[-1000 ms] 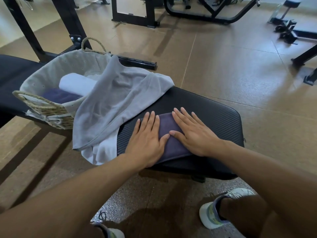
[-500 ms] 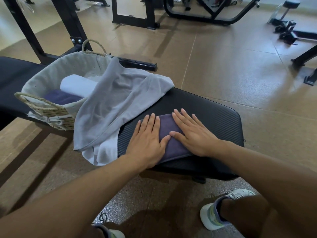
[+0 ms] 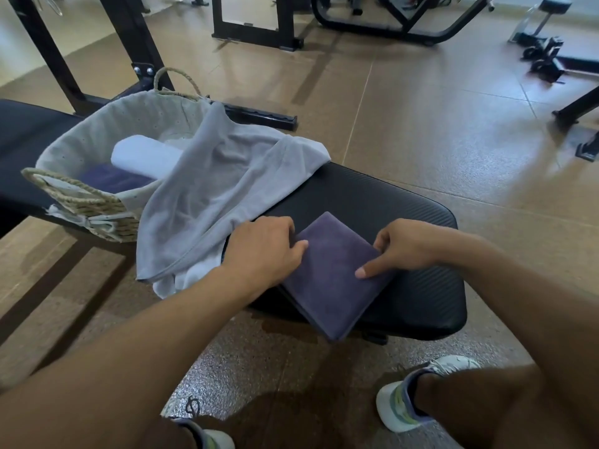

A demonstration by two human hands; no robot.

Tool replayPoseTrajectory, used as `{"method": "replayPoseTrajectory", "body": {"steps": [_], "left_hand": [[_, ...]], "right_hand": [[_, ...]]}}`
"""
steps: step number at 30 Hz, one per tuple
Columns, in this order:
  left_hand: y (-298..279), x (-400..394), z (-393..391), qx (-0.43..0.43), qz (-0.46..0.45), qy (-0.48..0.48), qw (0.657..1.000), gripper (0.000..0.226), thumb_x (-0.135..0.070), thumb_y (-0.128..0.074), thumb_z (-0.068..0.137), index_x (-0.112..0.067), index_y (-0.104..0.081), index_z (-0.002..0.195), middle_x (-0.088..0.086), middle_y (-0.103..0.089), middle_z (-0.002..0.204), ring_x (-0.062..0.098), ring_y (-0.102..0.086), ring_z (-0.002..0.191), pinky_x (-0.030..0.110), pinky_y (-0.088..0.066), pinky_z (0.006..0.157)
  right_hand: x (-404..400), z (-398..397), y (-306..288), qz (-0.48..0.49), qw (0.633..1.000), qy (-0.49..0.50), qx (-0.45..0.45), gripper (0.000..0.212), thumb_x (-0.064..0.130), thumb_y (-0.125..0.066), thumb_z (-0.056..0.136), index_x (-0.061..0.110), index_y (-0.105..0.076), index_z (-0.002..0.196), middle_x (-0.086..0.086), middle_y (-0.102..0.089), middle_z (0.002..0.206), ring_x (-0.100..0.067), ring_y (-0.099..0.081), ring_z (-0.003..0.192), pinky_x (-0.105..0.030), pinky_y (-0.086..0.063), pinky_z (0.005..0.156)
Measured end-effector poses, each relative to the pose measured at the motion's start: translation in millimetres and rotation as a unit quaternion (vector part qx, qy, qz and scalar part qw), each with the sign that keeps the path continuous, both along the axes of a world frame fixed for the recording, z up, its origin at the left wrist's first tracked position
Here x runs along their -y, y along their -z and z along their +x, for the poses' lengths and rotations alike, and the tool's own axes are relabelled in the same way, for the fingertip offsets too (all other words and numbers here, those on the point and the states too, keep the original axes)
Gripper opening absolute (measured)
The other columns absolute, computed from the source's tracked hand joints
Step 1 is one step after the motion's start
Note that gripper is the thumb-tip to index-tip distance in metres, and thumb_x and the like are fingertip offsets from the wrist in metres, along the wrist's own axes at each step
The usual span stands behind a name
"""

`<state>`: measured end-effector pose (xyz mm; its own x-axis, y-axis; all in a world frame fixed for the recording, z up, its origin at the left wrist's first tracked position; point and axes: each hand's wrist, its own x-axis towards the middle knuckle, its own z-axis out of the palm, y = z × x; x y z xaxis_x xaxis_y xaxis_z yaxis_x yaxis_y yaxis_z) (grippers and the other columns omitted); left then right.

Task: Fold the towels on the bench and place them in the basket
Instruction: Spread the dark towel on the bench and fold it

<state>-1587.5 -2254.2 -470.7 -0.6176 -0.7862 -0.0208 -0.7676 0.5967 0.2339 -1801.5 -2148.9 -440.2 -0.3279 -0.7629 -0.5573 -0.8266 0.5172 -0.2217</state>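
A folded purple towel lies on the black bench, its near corner hanging over the front edge. My left hand grips its left edge, fingers curled under. My right hand grips its right edge, thumb on top. A loose grey towel drapes from the basket rim across the bench and hangs down over a white towel. The woven, cloth-lined basket stands at the left of the bench and holds a rolled white towel and a folded purple towel.
Black gym machine frames stand on the tan floor behind the bench. More equipment sits at the back right. My feet in light shoes are on the floor in front of the bench.
Both hands were lying flat on the purple towel; now they have moved apart and curled around its left and right edges. The towel's top is uncovered.
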Motion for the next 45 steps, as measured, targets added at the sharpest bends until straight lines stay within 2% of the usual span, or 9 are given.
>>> {"method": "replayPoseTrajectory", "body": {"steps": [9, 14, 20, 23, 25, 29, 38, 42, 45], "left_hand": [[1, 26, 10, -0.115, 0.297, -0.026, 0.947, 0.058, -0.060, -0.075, 0.080, -0.028, -0.055, 0.124, -0.004, -0.072, 0.084, 0.008, -0.069, 0.059, 0.020, -0.048, 0.058], [1, 39, 19, -0.178, 0.329, 0.018, 0.927, 0.047, -0.033, -0.091, 0.071, -0.027, -0.070, 0.112, -0.007, -0.077, 0.100, 0.007, -0.072, 0.090, 0.035, -0.057, 0.092], [11, 45, 18, -0.184, 0.307, 0.015, 0.934, 0.037, -0.021, -0.092, 0.069, -0.015, -0.070, 0.099, -0.001, -0.077, 0.093, 0.015, -0.074, 0.088, 0.042, -0.059, 0.089], [11, 45, 16, -0.195, 0.291, 0.010, 0.937, 0.034, -0.015, -0.089, 0.073, -0.011, -0.068, 0.099, 0.003, -0.077, 0.092, 0.018, -0.074, 0.086, 0.035, -0.059, 0.082], [11, 44, 14, -0.218, 0.275, 0.005, 0.936, 0.029, -0.009, -0.086, 0.076, -0.014, -0.064, 0.094, 0.002, -0.075, 0.089, 0.014, -0.073, 0.080, 0.030, -0.056, 0.073], [14, 50, 14, -0.264, 0.251, -0.002, 0.931, 0.030, -0.004, -0.081, 0.075, -0.015, -0.058, 0.091, 0.003, -0.074, 0.087, 0.018, -0.073, 0.086, 0.043, -0.058, 0.081], [11, 46, 19, -0.240, 0.295, 0.060, 0.923, 0.038, 0.012, -0.078, 0.074, -0.020, -0.059, 0.081, 0.000, -0.073, 0.084, 0.004, -0.068, 0.072, 0.032, -0.054, 0.070], [11, 46, 23, -0.248, 0.300, 0.078, 0.918, 0.043, 0.010, -0.078, 0.072, -0.030, -0.062, 0.071, 0.002, -0.077, 0.099, 0.023, -0.073, 0.093, 0.044, -0.060, 0.085], [8, 45, 23, -0.241, 0.296, 0.090, 0.920, 0.038, 0.012, -0.075, 0.075, -0.023, -0.062, 0.068, -0.003, -0.077, 0.102, 0.022, -0.072, 0.099, 0.043, -0.060, 0.088]], "right_hand": [[5, -8, 3, -0.263, 0.937, 0.083, 0.216, 0.028, 0.011, -0.087, 0.075, 0.019, -0.066, 0.090, 0.006, -0.069, 0.079, -0.006, -0.061, 0.070, -0.024, -0.049, 0.066], [8, -7, 4, -0.299, 0.895, 0.117, 0.310, 0.039, -0.002, -0.081, 0.080, 0.015, -0.067, 0.113, -0.001, -0.074, 0.099, -0.007, -0.069, 0.087, -0.017, -0.055, 0.072], [11, -12, 19, -0.232, 0.947, 0.078, 0.209, 0.074, 0.008, -0.095, 0.060, 0.028, -0.063, 0.124, 0.008, -0.072, 0.112, -0.012, -0.068, 0.106, -0.034, -0.057, 0.094], [13, -11, 22, -0.263, 0.948, 0.081, 0.163, 0.058, 0.013, -0.095, 0.058, 0.032, -0.070, 0.107, 0.010, -0.075, 0.098, -0.012, -0.070, 0.095, -0.035, -0.058, 0.085], [14, -8, 20, -0.289, 0.945, 0.079, 0.129, 0.044, 0.013, -0.093, 0.063, 0.035, -0.069, 0.092, 0.013, -0.073, 0.086, -0.007, -0.068, 0.084, -0.017, -0.051, 0.070], [15, -2, 18, -0.329, 0.935, 0.087, 0.098, 0.035, 0.013, -0.089, 0.069, 0.036, -0.066, 0.083, 0.018, -0.070, 0.082, 0.008, -0.060, 0.075, -0.005, -0.038, 0.056], [7, 0, 11, -0.291, 0.952, 0.038, 0.086, 0.031, 0.015, -0.090, 0.066, 0.030, -0.065, 0.078, 0.011, -0.071, 0.079, -0.002, -0.062, 0.072, -0.016, -0.046, 0.062], [-1, 0, 4, -0.240, 0.966, -0.003, 0.101, 0.037, 0.020, -0.093, 0.062, 0.029, -0.067, 0.086, 0.009, -0.075, 0.091, -0.012, -0.070, 0.086, -0.039, -0.057, 0.079], [-7, -1, -1, -0.212, 0.972, -0.027, 0.094, 0.042, 0.027, -0.095, 0.060, 0.032, -0.066, 0.089, 0.013, -0.073, 0.092, -0.008, -0.068, 0.086, -0.033, -0.054, 0.077]]}}
